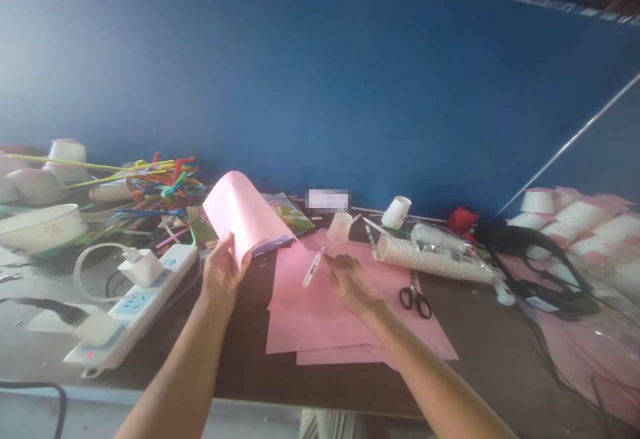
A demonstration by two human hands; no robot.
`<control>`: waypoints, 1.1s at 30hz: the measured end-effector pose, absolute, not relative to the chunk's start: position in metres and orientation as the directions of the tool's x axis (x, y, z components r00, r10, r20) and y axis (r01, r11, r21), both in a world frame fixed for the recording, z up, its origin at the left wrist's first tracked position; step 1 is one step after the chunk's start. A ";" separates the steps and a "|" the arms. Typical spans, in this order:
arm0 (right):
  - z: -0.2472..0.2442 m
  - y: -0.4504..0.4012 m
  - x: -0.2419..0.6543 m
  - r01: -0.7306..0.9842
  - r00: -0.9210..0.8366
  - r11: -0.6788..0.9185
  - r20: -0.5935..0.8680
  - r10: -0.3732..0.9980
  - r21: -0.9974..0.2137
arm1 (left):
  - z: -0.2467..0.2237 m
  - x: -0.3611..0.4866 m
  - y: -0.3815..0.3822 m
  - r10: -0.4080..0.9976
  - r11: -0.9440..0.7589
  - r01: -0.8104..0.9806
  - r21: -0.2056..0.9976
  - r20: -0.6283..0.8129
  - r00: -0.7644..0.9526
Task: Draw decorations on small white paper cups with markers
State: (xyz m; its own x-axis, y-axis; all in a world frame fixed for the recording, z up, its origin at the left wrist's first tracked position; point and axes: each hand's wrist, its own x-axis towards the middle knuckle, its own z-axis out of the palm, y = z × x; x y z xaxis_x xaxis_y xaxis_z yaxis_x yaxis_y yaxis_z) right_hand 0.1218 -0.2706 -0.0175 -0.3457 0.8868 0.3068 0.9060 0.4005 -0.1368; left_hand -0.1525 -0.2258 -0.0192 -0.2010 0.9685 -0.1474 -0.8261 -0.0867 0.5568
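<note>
My left hand grips a pink sheet of paper by its lower edge, between thumb and fingers. The sheet is raised off the table and curls over at the top. Over a spread of pink paper sheets is my right hand, its fingers loosely bent and somewhat blurred, with nothing visible in them. Just left of its fingertips is a white marker, slanted over the pink paper. A white paper cup stands beyond this hand, and black-handled scissors lie to its right.
A power strip with plugs and a white bowl are at left, near colourful pipe cleaners. A stack of paper cups lies at right, before a black strap and piled cups. A blue wall rises behind.
</note>
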 end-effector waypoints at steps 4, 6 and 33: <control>-0.018 -0.247 0.095 0.897 -0.431 0.441 0.239 0.870 0.014 | -0.011 -0.150 -0.228 0.973 -0.091 -0.848 0.523 -0.133 -0.186; -0.022 -0.237 0.090 0.886 -0.455 0.463 0.232 0.860 0.023 | -0.007 -0.148 -0.228 0.961 -0.112 -0.856 0.505 -0.163 -0.222; 0.035 -0.264 0.072 -0.309 0.006 -0.172 -0.183 0.983 -0.935 | -0.007 -0.128 -0.243 0.991 0.069 -0.780 0.622 0.049 0.127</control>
State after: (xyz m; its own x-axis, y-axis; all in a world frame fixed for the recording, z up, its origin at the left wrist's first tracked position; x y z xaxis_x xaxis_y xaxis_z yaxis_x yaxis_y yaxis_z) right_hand 0.0720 -0.2640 0.0348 0.0062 0.9831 -0.1829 -0.3086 -0.1720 -0.9355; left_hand -0.1279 -0.2428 -0.0073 0.1269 0.9907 0.0485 -0.7799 0.0694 0.6220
